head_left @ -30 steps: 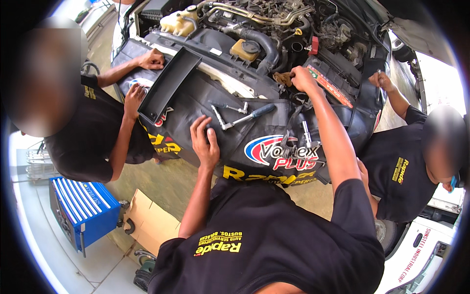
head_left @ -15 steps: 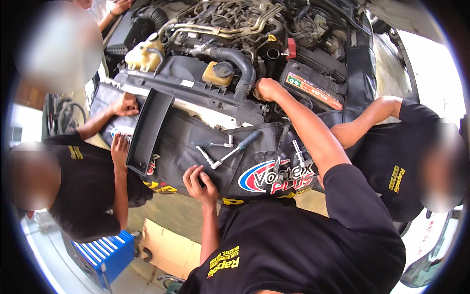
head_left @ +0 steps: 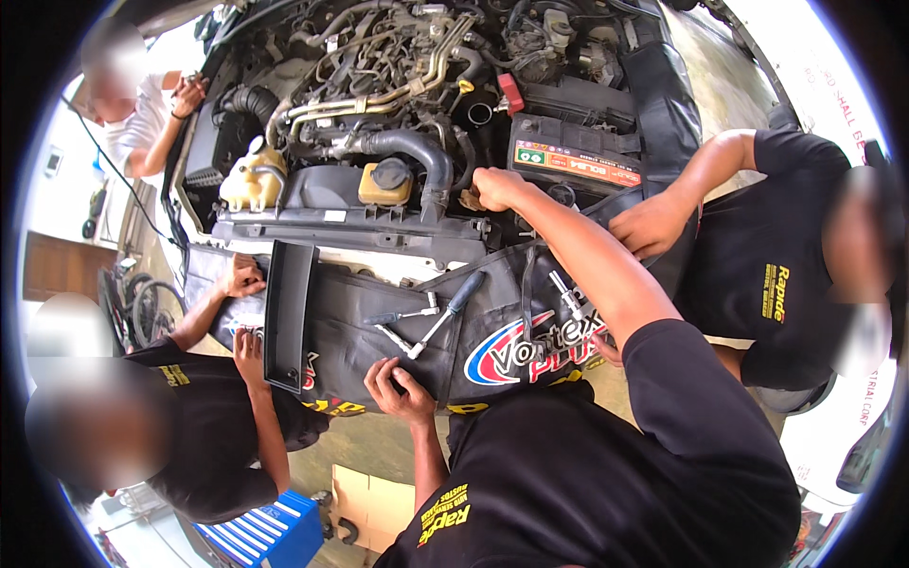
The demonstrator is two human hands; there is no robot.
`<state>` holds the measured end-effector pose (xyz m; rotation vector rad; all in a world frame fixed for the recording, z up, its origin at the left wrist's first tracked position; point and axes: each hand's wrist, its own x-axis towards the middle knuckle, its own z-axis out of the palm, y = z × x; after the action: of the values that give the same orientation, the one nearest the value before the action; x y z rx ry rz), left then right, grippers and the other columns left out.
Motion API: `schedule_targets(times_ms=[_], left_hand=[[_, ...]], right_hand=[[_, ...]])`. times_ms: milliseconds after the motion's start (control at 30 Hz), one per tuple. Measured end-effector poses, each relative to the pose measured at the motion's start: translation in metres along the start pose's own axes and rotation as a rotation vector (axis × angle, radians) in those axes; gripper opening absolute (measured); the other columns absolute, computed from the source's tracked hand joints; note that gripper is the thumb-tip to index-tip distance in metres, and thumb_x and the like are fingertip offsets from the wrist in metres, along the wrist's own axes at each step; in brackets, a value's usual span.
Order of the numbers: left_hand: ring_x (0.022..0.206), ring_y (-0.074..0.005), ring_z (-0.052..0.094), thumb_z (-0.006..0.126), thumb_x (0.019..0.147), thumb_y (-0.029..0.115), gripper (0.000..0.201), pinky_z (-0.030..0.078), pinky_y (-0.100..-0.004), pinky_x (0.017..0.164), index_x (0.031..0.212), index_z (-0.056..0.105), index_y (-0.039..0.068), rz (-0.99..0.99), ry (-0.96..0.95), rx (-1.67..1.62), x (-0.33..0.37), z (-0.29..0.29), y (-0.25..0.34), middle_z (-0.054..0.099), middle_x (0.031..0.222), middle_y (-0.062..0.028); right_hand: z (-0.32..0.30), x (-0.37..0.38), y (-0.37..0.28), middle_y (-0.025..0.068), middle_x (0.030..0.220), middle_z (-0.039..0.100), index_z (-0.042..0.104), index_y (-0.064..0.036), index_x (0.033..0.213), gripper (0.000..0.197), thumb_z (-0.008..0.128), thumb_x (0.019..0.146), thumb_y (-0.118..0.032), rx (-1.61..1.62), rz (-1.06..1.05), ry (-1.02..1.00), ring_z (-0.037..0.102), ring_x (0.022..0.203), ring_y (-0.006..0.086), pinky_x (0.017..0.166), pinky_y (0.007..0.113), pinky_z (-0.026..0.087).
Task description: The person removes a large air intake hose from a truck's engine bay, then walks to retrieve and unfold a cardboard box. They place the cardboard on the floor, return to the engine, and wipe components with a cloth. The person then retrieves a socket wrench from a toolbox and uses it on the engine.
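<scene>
My right hand [head_left: 494, 189] reaches into the front of the engine bay, beside the lower end of a thick black hose [head_left: 436, 170] and left of the battery [head_left: 573, 156]. Its fingers are bent closed around something small, which I cannot make out. My left hand [head_left: 402, 390] rests on the black fender cover [head_left: 346, 331], fingers loosely curled but apart, with nothing in them. Just above it lie a ratchet [head_left: 445, 317] with a dark blue handle and a smaller dark-handled driving tool [head_left: 402, 314]. A shiny socket tool [head_left: 568, 293] lies under my right forearm.
A co-worker at left has hands near a long black tray [head_left: 289, 317]. At right, a co-worker's hand [head_left: 653, 225] rests on the cover. Another person's hands [head_left: 187, 95] are at the far left fender. A blue tool cabinet [head_left: 275, 530] and cardboard [head_left: 365, 506] stand below.
The whole view has shifted and turned slightly. My right hand stays by the hose and my left on the cover. The right co-worker's hand now shows flatter on the cover.
</scene>
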<state>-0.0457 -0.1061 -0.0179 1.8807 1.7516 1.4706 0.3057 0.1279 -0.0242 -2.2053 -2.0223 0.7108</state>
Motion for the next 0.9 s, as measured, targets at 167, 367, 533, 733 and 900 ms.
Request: schedule_targets(times_ms=[167, 367, 533, 733, 900], left_hand=[[0.1, -0.0333, 0.061, 0.056, 0.091, 0.002, 0.014, 0.05, -0.0428, 0.089, 0.099, 0.068, -0.001, 0.001, 0.032, -0.051, -0.001, 0.002, -0.007, 0.061, 0.107, -0.018], [0.089, -0.0214, 0.066, 0.047, 0.107, 0.011, 0.026, 0.053, -0.0347, 0.084, 0.108, 0.068, -0.005, -0.242, -0.025, -0.42, -0.011, -0.028, -0.011, 0.068, 0.104, -0.0134], [0.084, -0.017, 0.066, 0.043, 0.111, 0.019, 0.032, 0.053, -0.0294, 0.079, 0.116, 0.066, -0.003, -0.433, -0.058, -0.498, -0.032, -0.052, 0.007, 0.069, 0.099, -0.0142], [0.071, -0.0129, 0.063, 0.045, 0.11, 0.015, 0.027, 0.053, -0.0283, 0.066, 0.123, 0.063, -0.001, -0.176, -0.334, -0.564, -0.011, -0.032, 0.048, 0.07, 0.087, -0.0107], [0.067, -0.0173, 0.068, 0.064, 0.099, 0.025, 0.028, 0.05, -0.0283, 0.061, 0.091, 0.075, 0.001, 0.353, -0.682, -0.291, 0.026, -0.033, 0.057, 0.073, 0.073, -0.0079]], right_hand=[[-0.028, -0.011, -0.018, 0.0217, 0.111, 0.072, 0.074, 0.0043, 0.101, 0.027, 0.06, 0.082, -0.009, -0.211, -0.126, -0.248, 0.071, 0.101, 0.0366, 0.079, 0.046, 0.056], [-0.04, -0.121, -0.038, 0.0168, 0.105, 0.072, 0.073, -0.0089, 0.114, 0.026, 0.058, 0.094, -0.017, 0.218, -0.222, 0.568, 0.068, 0.098, 0.0381, 0.081, 0.047, 0.054], [-0.022, -0.278, -0.066, 0.0127, 0.099, 0.072, 0.073, -0.0111, 0.114, 0.026, 0.064, 0.09, -0.007, 0.458, 0.004, 0.672, 0.067, 0.087, 0.0281, 0.075, 0.04, 0.052], [0.044, -0.349, -0.064, 0.0044, 0.081, 0.06, 0.076, -0.0111, 0.101, 0.028, 0.073, 0.076, 0.001, 0.36, -0.176, 0.799, 0.062, 0.078, 0.0241, 0.072, 0.037, 0.049], [0.031, -0.362, -0.047, 0.0067, 0.084, 0.064, 0.076, -0.0077, 0.101, 0.026, 0.072, 0.078, 0.003, 0.279, -0.08, 1.017, 0.061, 0.078, 0.026, 0.072, 0.037, 0.049]])
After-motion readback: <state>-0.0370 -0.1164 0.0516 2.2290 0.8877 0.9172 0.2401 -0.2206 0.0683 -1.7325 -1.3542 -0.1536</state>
